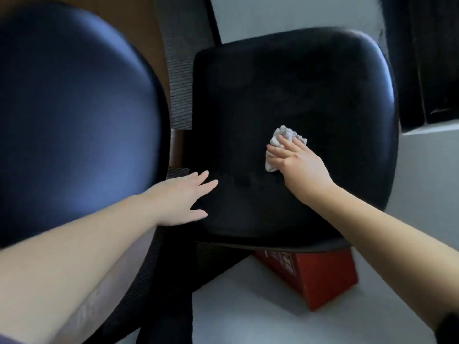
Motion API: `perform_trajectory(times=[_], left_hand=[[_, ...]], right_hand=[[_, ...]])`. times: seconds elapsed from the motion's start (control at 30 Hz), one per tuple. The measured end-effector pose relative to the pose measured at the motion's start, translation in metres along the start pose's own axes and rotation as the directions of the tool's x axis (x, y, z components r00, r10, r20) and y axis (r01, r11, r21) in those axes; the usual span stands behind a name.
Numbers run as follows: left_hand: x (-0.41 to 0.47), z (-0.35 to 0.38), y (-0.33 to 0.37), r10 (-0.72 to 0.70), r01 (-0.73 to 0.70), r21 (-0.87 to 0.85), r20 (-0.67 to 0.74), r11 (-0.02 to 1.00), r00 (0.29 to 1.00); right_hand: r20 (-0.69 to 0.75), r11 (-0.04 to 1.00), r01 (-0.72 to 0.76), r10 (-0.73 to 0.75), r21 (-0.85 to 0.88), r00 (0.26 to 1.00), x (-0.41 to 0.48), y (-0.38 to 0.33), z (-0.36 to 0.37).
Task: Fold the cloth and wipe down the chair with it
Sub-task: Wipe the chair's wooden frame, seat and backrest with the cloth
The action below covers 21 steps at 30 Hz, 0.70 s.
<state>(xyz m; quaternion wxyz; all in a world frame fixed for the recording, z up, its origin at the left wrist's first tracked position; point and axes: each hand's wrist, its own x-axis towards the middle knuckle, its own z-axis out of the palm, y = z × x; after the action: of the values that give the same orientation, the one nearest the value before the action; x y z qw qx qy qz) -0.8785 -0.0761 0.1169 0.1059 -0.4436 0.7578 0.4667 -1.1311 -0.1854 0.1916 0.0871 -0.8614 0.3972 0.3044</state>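
A black padded chair seat [285, 95] fills the middle of the view, seen from above. A small bunched pale grey cloth [285, 135] lies on the seat's right half. My right hand [295, 162] presses flat on top of the cloth, fingers spread over it, and the cloth sticks out beyond the fingertips and under the thumb side. My left hand [183, 197] rests open on the seat's near left corner with its fingers apart and nothing in it.
A second dark chair with a rounded blue-black seat [74, 115] stands close on the left. A ribbed black chair back [181, 70] rises between them. A red box [320, 276] lies on the pale floor [248, 306] under the seat's front edge. Dark furniture [427, 58] is at the upper right.
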Motion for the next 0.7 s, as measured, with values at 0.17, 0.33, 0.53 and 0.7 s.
perform_trajectory(times=[0.17, 0.33, 0.53, 0.7], left_hand=[[0.027, -0.022, -0.01, 0.052, -0.041, 0.141, -0.075, 0.989, 0.996], [0.051, -0.028, 0.004, 0.138, -0.103, 0.291, -0.102, 0.951, 0.985], [0.084, -0.039, 0.022, 0.211, -0.145, 0.392, -0.13, 0.909, 0.969], [0.108, -0.046, 0.017, 0.221, -0.154, 0.428, -0.111, 0.891, 0.969]], right_hand=[[-0.258, 0.993, -0.111, 0.118, 0.04, 0.959, -0.042, -0.008, 0.025], [-0.367, 0.975, -0.215, 0.223, 0.063, 0.903, -0.054, -0.014, 0.027], [-0.564, 0.906, -0.411, 0.391, 0.099, 0.727, -0.069, -0.034, 0.046], [-0.378, 0.964, -0.258, 0.26, 0.058, 0.889, -0.072, -0.086, 0.08]])
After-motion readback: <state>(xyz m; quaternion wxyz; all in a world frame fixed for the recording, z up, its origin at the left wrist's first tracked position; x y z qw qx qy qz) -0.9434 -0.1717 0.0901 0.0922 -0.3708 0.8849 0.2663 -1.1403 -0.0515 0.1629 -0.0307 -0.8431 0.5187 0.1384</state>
